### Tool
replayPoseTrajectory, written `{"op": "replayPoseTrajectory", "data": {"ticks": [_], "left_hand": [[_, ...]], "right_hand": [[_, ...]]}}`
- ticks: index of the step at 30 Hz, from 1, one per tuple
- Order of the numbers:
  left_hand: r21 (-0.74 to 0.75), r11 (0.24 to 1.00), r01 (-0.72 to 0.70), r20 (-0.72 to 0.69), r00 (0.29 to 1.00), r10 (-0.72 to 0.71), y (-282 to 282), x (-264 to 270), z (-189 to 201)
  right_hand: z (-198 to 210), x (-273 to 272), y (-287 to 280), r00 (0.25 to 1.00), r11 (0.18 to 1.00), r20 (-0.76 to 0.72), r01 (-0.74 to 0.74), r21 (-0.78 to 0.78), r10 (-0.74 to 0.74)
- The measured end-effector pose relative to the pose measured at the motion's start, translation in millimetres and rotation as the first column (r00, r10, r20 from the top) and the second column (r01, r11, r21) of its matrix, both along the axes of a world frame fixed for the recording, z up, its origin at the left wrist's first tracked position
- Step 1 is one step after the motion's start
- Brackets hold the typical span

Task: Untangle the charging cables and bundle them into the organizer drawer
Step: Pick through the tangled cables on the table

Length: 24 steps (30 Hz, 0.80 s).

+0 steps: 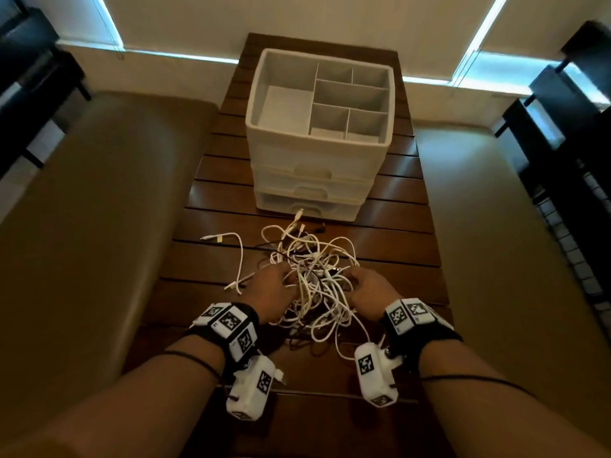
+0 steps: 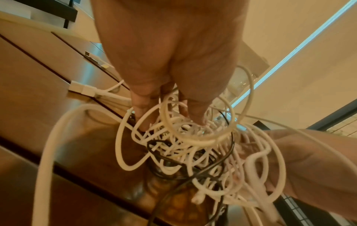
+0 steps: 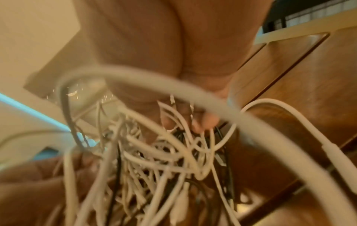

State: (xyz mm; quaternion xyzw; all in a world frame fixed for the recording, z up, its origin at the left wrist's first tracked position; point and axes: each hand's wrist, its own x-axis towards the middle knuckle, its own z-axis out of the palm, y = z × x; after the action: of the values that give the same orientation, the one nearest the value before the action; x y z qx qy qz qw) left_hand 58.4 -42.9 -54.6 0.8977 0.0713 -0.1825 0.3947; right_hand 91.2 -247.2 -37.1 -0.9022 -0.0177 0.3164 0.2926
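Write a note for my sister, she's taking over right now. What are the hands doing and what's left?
Left hand: fingers dug into the cable tangle, gripping strands.
Right hand: also gripping strands on the tangle's other side.
The tangle lies on the wooden table, in front of the white organizer.
Its drawers look closed; the divided top tray is empty.
Done: nothing bundled.
Left: separate each cable, coil it, open a drawer, put bundles in.

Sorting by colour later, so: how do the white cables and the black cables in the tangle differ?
The white cables make up most of the tangle; the black cables are few. White loops spread across the top, while black strands run mostly underneath. Both are knotted into one pile on the wooden table, between the left hand and right hand.
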Motion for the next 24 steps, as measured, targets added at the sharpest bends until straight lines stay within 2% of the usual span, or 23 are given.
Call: {"op": "replayPoseTrajectory", "data": {"ticks": [2,4,6,8,11,14,17,19,21,24], "left_hand": [[0.02,1.0,-0.018,0.024,1.0,0.017,1.9,2.0,-0.1],[0.022,0.997,-0.072,0.075,0.995,0.07,2.0,4.4,1.3],[0.003,0.992,-0.129,0.088,0.988,0.128,2.8,5.1,3.7],[0.013,0.99,-0.139,0.095,0.986,0.137,5.3,3.8,4.6],[-0.009,0.994,-0.106,0.066,0.992,0.106,9.0,0.7,2.5],[0.016,0.997,-0.075,0.034,0.997,0.075,10.9,-0.8,-1.2],[0.027,0.999,-0.031,0.036,0.999,0.03,9.3,-3.6,-2.5],[0.039,0.999,-0.013,0.044,0.999,0.011,9.2,-4.6,-4.0],[0.051,0.999,-0.003,0.056,0.998,0.0,10.5,-4.5,-6.7],[0.071,0.997,0.018,0.053,0.998,-0.022,12.3,-3.0,-12.5]], "right_hand": [[-4.6,2.1,3.1,0.995,0.998,0.102,-0.004,-0.064,0.011],[-6.2,5.5,0.5,0.977,0.991,0.163,0.135,0.009,-0.135],[-5.2,6.2,-8.9,0.925,0.939,0.172,0.323,0.122,-0.34],[-6.9,3.9,-20.3,0.901,0.908,0.132,0.396,0.138,-0.413],[-13.9,-3.3,-33.0,0.929,0.94,0.149,0.335,0.059,-0.34],[-12.0,2.8,-29.3,0.9,0.927,0.234,0.337,0.163,-0.368],[-9.0,20.0,-14.0,0.88,0.908,0.257,0.34,0.246,-0.399],[-15.2,38.0,-7.5,0.859,0.902,0.28,0.39,0.184,-0.428],[-24.0,53.9,-3.5,0.892,0.913,0.194,0.399,0.087,-0.408],[-35.3,67.8,2.2,0.985,0.983,0.059,0.165,-0.085,-0.16]]}}
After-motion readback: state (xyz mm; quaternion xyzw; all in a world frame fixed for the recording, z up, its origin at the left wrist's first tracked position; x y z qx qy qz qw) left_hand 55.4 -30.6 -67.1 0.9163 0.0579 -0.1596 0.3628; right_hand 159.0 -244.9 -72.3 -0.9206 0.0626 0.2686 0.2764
